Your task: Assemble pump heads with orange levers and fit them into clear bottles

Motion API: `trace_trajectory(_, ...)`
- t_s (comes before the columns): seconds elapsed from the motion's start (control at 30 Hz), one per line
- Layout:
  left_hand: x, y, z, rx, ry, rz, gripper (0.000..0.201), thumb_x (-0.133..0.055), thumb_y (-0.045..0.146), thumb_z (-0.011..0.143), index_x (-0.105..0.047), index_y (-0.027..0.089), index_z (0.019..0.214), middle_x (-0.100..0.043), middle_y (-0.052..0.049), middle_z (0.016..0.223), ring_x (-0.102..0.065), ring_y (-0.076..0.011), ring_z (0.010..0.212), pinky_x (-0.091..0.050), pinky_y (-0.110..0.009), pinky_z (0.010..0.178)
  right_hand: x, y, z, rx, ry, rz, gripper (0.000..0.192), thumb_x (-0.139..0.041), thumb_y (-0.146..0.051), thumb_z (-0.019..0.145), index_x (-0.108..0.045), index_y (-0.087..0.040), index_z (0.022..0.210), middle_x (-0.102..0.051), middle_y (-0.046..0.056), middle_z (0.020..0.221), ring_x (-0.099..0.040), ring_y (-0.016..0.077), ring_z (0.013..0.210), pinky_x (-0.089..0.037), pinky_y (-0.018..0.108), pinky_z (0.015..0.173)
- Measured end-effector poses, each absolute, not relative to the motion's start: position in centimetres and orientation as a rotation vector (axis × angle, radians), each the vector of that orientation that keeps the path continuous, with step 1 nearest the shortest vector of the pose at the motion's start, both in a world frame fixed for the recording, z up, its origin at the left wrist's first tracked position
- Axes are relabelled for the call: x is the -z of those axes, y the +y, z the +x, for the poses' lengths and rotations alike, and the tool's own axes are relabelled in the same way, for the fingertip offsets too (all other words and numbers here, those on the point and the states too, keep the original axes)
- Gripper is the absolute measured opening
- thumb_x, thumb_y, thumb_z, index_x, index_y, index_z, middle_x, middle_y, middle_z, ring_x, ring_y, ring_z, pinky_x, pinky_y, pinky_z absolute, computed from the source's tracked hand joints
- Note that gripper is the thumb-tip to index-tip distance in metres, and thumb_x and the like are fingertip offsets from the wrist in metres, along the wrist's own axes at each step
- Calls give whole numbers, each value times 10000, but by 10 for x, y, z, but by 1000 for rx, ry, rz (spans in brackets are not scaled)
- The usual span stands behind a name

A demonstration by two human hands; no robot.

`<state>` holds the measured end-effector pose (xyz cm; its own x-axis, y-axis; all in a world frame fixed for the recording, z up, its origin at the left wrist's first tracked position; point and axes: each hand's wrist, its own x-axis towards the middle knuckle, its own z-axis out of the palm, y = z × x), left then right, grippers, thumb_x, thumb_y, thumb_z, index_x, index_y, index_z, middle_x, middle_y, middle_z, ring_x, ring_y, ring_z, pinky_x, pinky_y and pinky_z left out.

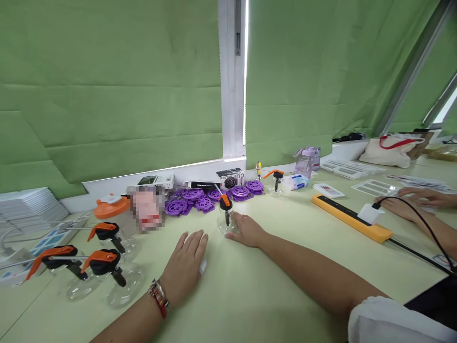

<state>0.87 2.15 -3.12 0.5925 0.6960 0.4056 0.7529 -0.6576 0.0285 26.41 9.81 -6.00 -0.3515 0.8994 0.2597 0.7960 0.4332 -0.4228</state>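
Observation:
My right hand (247, 230) is wrapped round the lower part of a clear glass bottle (225, 225) with a black top, an orange lever and a thin metal spout. The bottle stands upright on the table. My left hand (187, 259) lies palm down on the table, fingers stretched out. A small white scrap (203, 267) shows at its thumb side; whether the hand touches or holds it is unclear. Left of it stand three similar bottles: one at the front (124, 288), one further left (80, 287) and one behind (130, 247).
Purple plastic parts (205, 204) lie along the wall. Another such bottle (275, 190) stands behind, beside a tissue pack (295, 182) and a lilac drinking bottle (305, 162). A yellow power strip (350, 216) lies at right. Another person's hands (400, 208) rest near white sheets (374, 187).

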Motion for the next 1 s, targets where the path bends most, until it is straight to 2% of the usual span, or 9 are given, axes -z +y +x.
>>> trace_trajectory(0.1, 24, -12, -13, 604, -1105, -2638, 353, -501, 221, 794, -517, 217, 1147, -605, -104, 1133, -544, -271, 1054, -329, -473, 997, 63, 100, 279, -326, -2181, -1518, 791, -561, -615, 746, -347, -137, 1338, -523, 181, 1249, -513, 304, 1104, -372, 398, 903)
trace_trajectory(0.23, 34, -48, -72, 938, -1309, -2263, 313, -566, 258, 731, -472, 213, 1026, -563, -120, 1033, -529, -299, 985, -390, -484, 889, 64, 102, 284, -319, -2159, -1544, 796, -547, -614, 753, -345, -120, 1344, -534, 185, 1234, -514, 312, 1104, -365, 399, 907)
trace_trajectory(0.3, 40, -56, -102, 1050, -1598, -2026, 394, -583, 345, 689, -435, 186, 1017, -517, -136, 1036, -513, -330, 990, -418, -497, 846, 64, 102, 283, -306, -2174, -1543, 800, -540, -609, 755, -349, -101, 1342, -532, 193, 1238, -512, 320, 1108, -359, 401, 914)
trace_trajectory(0.4, 45, -54, -129, 1143, -2130, -1738, 573, -597, 373, 628, -377, 160, 1113, -475, -119, 1033, -529, -311, 947, -483, -416, 689, 62, 101, 281, -286, -2197, -1538, 807, -520, -611, 762, -342, -84, 1347, -536, 195, 1234, -511, 327, 1108, -357, 399, 919)
trace_trajectory(0.53, 42, -40, -127, 1237, -2339, -1716, 643, -619, 379, 608, -362, 142, 1147, -502, -108, 999, -545, -288, 908, -471, -353, 626, 62, 100, 282, -281, -2210, -1530, 797, -512, -612, 764, -354, -89, 1343, -533, 185, 1242, -512, 327, 1106, -354, 395, 929)
trace_trajectory(0.63, 37, -30, -110, 1284, -2326, -1758, 514, -648, 415, 591, -468, 153, 995, -543, -48, 775, -560, -261, 704, -438, -360, 601, 62, 100, 282, -285, -2212, -1527, 783, -515, -602, 765, -363, -95, 1342, -522, 184, 1261, -510, 327, 1113, -346, 395, 943)
trace_trajectory(0.7, 36, -24, -95, 1292, -2276, -1789, 424, -643, 435, 604, -513, 163, 903, -554, -41, 721, -553, -255, 651, -433, -373, 612, 63, 100, 282, -288, -2212, -1534, 784, -518, -599, 763, -363, -96, 1345, -501, 185, 1289, -501, 328, 1129, -338, 396, 956)
trace_trajectory(0.87, 44, 4, -49, 1211, -2164, -2069, 439, -587, 420, 699, -529, 148, 1038, -590, -115, 965, -557, -315, 948, -443, -437, 796, 63, 102, 283, -322, -2222, -1550, 817, -508, -624, 753, -339, -111, 1366, -464, 168, 1341, -468, 317, 1178, -321, 384, 985)
trace_trajectory(1.0, 53, 40, -4, 1376, -2102, -2316, 538, -609, 395, 728, -476, 129, 1176, -537, -170, 1171, -472, -329, 1139, -376, -472, 938, 63, 101, 284, -304, -2215, -1569, 819, -509, -632, 744, -345, -115, 1359, -477, 167, 1328, -466, 313, 1182, -328, 381, 980)
